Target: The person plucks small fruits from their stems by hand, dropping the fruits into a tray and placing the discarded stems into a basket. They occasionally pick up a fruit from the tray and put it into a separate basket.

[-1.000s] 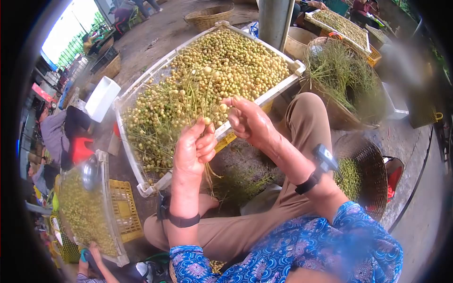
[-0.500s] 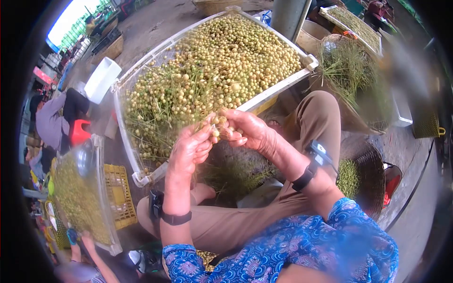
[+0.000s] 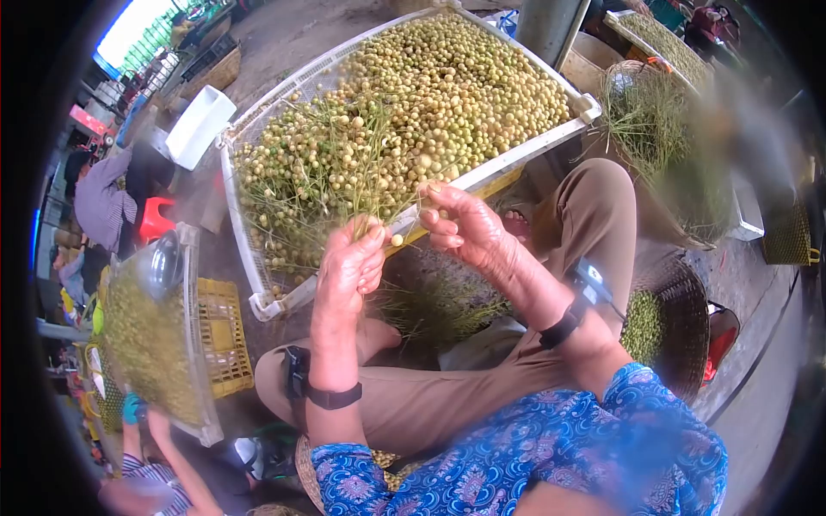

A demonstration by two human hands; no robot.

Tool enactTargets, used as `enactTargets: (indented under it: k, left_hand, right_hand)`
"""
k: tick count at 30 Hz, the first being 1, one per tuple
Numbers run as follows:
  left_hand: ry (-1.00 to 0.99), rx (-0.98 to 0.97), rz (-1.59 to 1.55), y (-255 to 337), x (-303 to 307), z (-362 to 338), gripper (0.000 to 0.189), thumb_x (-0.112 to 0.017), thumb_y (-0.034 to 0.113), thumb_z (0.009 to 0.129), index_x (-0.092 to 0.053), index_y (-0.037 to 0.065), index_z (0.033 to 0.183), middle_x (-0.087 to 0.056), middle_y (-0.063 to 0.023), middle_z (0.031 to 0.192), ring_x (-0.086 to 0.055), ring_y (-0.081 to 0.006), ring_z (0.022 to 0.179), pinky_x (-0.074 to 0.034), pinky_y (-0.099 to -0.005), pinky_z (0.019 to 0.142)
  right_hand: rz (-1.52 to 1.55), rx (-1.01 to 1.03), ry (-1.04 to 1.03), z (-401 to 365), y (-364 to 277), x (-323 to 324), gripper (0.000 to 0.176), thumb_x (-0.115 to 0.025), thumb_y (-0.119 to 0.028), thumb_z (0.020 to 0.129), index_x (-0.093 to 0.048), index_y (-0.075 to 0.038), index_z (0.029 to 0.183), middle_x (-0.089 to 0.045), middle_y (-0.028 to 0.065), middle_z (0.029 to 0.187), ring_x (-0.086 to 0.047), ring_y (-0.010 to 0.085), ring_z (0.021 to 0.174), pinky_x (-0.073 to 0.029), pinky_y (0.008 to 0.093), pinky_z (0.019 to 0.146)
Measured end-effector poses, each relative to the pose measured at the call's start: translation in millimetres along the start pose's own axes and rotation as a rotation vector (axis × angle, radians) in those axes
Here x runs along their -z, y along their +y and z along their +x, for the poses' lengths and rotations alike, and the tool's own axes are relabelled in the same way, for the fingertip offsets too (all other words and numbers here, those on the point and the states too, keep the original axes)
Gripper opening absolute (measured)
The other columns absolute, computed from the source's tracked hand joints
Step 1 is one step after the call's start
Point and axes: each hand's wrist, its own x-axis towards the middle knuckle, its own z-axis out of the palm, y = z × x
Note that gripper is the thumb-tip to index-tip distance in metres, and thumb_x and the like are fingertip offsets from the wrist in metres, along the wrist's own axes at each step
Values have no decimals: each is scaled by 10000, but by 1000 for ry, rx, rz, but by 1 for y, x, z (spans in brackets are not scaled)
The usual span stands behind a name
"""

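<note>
Concrete floor [image 3: 280, 43] spread around a white mesh-bottomed tray [image 3: 533, 148] of small round fruit [image 3: 465, 77], where a single pale fruit [image 3: 397, 241] hung just beside the left hand [image 3: 351, 265], before the tray's near rim. That hand was closed in a pinch on thin stems. Opposite, the right hand [image 3: 465, 228] had thumb and forefinger drawn close together; whether they gripped anything could not be told. Pale markings on a device [image 3: 592, 279] strapped near the right wrist were too small to read. The left forearm rose nearly straight from a blue patterned sleeve, while the right slanted inward, its fingers curled. Under the tray sat a yellow crate [image 3: 495, 191]. A woven basket [image 3: 688, 331] of green fruit [image 3: 641, 327] stood beside the right knee; cut stalks [image 3: 650, 116] were heaped farther ahead.
</note>
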Motion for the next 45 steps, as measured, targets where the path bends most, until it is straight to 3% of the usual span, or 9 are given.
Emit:
enactTargets:
  k: [5, 11, 14, 21, 25, 30, 32, 38, 45]
  left_hand:
    - [16, -29, -22, -1, 2, -8, 75, -544, 118, 832, -547, 56, 873, -497, -5, 604, -288, -10, 352, -191, -149, 274]
    - [-120, -29, -134, 5, 14, -12, 89, -540, 142, 835, -529, 56, 856, -511, -7, 661, -276, -14, 366, -187, -150, 286]
    - [-216, -18, -262, 6, 12, -12, 72, -534, 124, 837, -541, 58, 865, -508, -15, 654, -271, -29, 357, -181, -159, 279]
    - [-272, 99, -342, -7, 5, -6, 71, -526, 106, 841, -552, 69, 896, -540, -28, 708, -280, -38, 360, -180, -166, 277]
    - [-228, 109, -326, -9, 4, -6, 72, -526, 105, 841, -552, 67, 896, -529, -21, 681, -277, -38, 357, -177, -167, 278]
    - [-279, 116, -328, -9, 10, -5, 56, -530, 108, 839, -554, 74, 876, -465, -4, 568, -255, -37, 344, -170, -171, 275]
    - [-227, 81, -218, -8, 10, -5, 67, -507, 163, 859, -545, 117, 890, -300, 29, 452, -223, -53, 318, -155, -181, 272]
    - [-151, 116, -208, -10, 8, -4, 74, -503, 171, 861, -550, 117, 882, -294, 30, 450, -223, -55, 318, -157, -180, 275]
    - [-169, 97, -263, -14, 9, 0, 76, -571, 166, 820, -566, 91, 834, -430, 32, 523, -250, -36, 333, -176, -179, 272]
  right_hand:
    - [-318, 175, 28, -2, -10, -5, 79, -529, -124, 813, -471, -85, 776, -414, -34, 542, -278, 29, 372, -202, 162, 300]
    - [215, 175, -138, 4, -24, 18, 120, -509, -101, 779, -518, -53, 889, -430, -5, 580, -302, 41, 395, -227, 157, 287]
    - [68, 100, -254, 10, -19, 23, 163, -533, -182, 781, -541, -44, 867, -507, 34, 656, -313, 59, 401, -239, 172, 272]
    - [-248, -16, -121, 25, -7, -10, 305, -498, -347, 854, -523, -43, 859, -516, 30, 741, -347, 43, 421, -247, 137, 304]
    - [-372, 32, -266, 34, -2, -12, 185, -532, -232, 854, -512, -51, 889, -505, -3, 682, -348, 15, 424, -238, 133, 310]
    - [16, 100, -40, 37, 1, 2, 156, -510, -185, 862, -506, -37, 912, -466, -7, 656, -337, 28, 428, -254, 136, 311]
    - [89, 94, -110, 35, -4, 13, 178, -509, -191, 859, -505, -28, 930, -482, 6, 665, -344, 36, 431, -253, 145, 307]
    - [44, 115, -234, 17, -18, 6, 393, -393, -366, 897, -486, 2, 1000, -490, 26, 664, -350, 56, 410, -243, 160, 290]
    - [-4, 124, -187, 9, -19, 3, 381, -371, -364, 907, -481, -15, 1015, -443, -3, 608, -343, 52, 409, -243, 162, 302]
